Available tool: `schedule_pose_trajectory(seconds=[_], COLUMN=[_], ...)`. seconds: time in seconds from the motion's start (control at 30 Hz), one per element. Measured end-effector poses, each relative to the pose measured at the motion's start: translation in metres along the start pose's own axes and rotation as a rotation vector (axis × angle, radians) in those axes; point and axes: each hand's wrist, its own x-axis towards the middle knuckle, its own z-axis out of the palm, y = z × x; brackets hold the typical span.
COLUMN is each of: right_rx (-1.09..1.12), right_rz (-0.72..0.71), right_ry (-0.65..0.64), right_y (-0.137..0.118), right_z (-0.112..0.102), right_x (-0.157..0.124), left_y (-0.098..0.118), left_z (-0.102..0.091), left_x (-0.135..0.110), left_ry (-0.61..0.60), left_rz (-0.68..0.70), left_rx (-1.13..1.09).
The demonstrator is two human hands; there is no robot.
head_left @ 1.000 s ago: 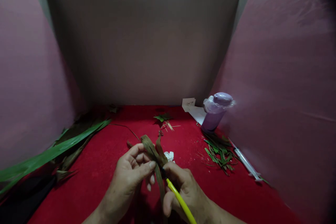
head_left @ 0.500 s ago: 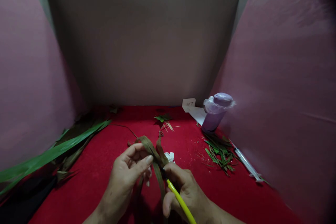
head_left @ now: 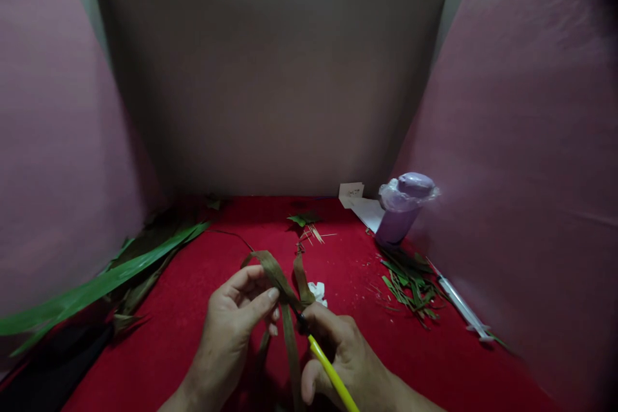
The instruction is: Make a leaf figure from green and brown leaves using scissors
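Observation:
My left hand (head_left: 241, 322) is closed, thumb and fingertips pinching a brownish dried leaf strip (head_left: 271, 267) that arches over and hangs down in front of me. My right hand (head_left: 342, 341) is closed around a thin yellow stick-like tool (head_left: 331, 373) with a dark end; its exact kind I cannot make out. That dark end meets the strip beside my right index finger. Another curled part of the leaf stands up between the hands. Just behind my right hand lies a crumpled white piece (head_left: 317, 291), partly hidden.
Long green leaves (head_left: 116, 280) and a black cloth-like item (head_left: 58, 367) lie left on the red surface (head_left: 193, 309). Toothpicks (head_left: 315, 234) are at the back. At right are a lilac cup with plastic wrap (head_left: 398, 222), green leaf scraps (head_left: 410, 286) and a syringe (head_left: 463, 309).
The view has shifted slightly, so the surroundings sit a little further right. Both hands keep their grips; the curled leaf part near my right hand stands a bit further from the left hand.

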Motion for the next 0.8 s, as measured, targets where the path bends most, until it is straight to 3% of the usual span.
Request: schedule_pose_trajectory(seconds=[0.3, 0.8], right_rx=[0.061, 0.058], right_rz=[0.076, 0.03], right_ry=[-0.098, -0.063], right_y=[-0.0021, -0.0006], right_z=[-0.0032, -0.001], right_x=[0.0012, 0.0001], left_y=[0.001, -0.0025], left_z=[0.0, 0.0034], left_x=[0.0, -0.0015], left_ry=[-0.001, -0.014], left_rz=[0.016, 0.005], left_rx=[0.006, 0.005])
